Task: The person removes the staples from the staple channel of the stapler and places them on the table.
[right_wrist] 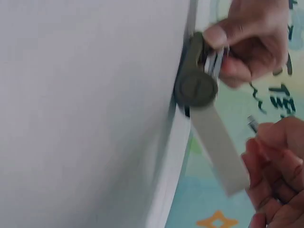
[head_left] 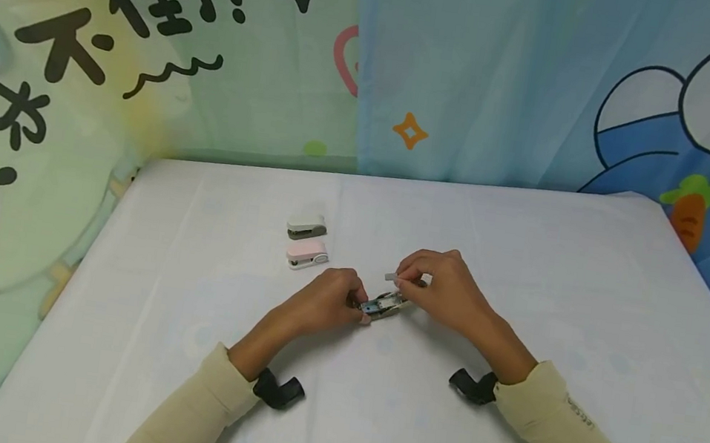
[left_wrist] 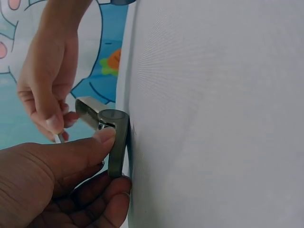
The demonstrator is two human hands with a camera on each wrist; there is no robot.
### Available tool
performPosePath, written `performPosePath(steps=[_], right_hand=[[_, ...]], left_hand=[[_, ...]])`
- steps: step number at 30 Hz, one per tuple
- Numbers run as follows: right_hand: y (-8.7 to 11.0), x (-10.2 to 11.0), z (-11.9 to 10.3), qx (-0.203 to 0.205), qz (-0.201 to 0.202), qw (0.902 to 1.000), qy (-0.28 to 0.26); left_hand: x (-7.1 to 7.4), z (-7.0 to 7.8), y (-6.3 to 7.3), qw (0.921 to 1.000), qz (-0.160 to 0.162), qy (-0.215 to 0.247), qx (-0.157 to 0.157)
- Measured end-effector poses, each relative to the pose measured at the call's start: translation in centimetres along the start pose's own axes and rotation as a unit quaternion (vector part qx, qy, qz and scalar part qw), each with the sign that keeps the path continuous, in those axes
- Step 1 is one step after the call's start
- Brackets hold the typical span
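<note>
A small olive-green stapler (head_left: pixel 384 305) lies swung open on the white cloth, its pale lid (right_wrist: pixel 219 149) folded back from the round hinge. At its left end my left hand (head_left: pixel 334 300) grips the body, thumb on the upper edge by the open channel (right_wrist: pixel 214 61) and fingers along the lower side. Above the stapler, my right hand (head_left: pixel 444 286) pinches a short grey strip of staples (head_left: pixel 391 277) between thumb and fingertips. In the right wrist view the strip's end sticks out from the fingers, apart from the stapler.
Behind my left hand stand two more small staplers side by side: a white one with a dark base (head_left: pixel 306 227) and a pink one (head_left: pixel 306 253). A white cloth (head_left: pixel 525 259) covers the table, and a printed curtain (head_left: pixel 469 72) hangs along its back and left.
</note>
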State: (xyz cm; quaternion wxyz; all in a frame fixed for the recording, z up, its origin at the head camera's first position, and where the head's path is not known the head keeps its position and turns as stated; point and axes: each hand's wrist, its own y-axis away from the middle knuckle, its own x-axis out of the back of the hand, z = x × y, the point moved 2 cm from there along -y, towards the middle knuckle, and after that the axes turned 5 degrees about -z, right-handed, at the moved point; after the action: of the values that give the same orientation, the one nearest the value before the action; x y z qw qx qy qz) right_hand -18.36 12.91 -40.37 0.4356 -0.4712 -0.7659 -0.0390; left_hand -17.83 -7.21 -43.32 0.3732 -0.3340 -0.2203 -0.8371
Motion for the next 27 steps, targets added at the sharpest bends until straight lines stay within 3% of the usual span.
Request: performPosePath(steps=[4,7,18,27], right_hand=[[-0.5,1.0,1.4,-0.02,0.009,0.9997,-0.014],[-1.2,1.8,3.0,-0.062,0.005,0.9979,-0.02],[-5.3,2.2,8.9,-0.194,-0.027,0.9793,-0.052],[-8.8,0.4,10.4,-0.218,-0.059,0.9735,-0.031]], left_hand=[[0.1,-0.2,0.0,1.0,0.001,-0.001,-0.005],[0.3,-0.4,0.1,1.0,-0.001,-0.002,-0.009],[0.4,-1.1,0.5,0.9998,-0.007,-0.002,-0.017],[0.3,-1.0,0.7,0.9997,-0.008,-0.002,-0.022]])
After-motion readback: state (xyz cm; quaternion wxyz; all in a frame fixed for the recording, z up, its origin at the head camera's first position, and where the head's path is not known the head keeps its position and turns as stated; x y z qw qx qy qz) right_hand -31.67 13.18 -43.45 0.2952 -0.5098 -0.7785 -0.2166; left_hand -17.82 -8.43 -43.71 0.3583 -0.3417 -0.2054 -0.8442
